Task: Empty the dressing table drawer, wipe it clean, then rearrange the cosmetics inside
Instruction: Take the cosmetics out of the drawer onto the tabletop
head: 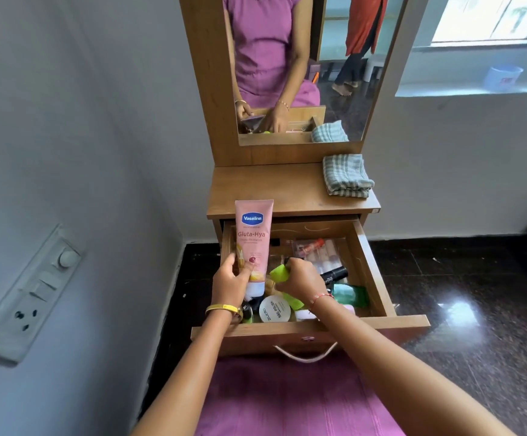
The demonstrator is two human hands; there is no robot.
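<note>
Open wooden drawer (378, 265), still full. Your left hand (231, 280) grips the pink upright lotion tube (253, 237) at the drawer's left wall, long axis vertical. Your right hand (303, 278) closes on a lime-green plastic piece (279, 273) mid-drawer. Folded checked cloth (346, 175) waits at the top's far right corner.

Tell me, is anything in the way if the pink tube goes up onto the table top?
Nothing visible blocks it. The left hand holds the pink tube upright above the open drawer, already reaching up to the table top. That side of the top is bare; the folded cloth lies at the far right corner.
</note>
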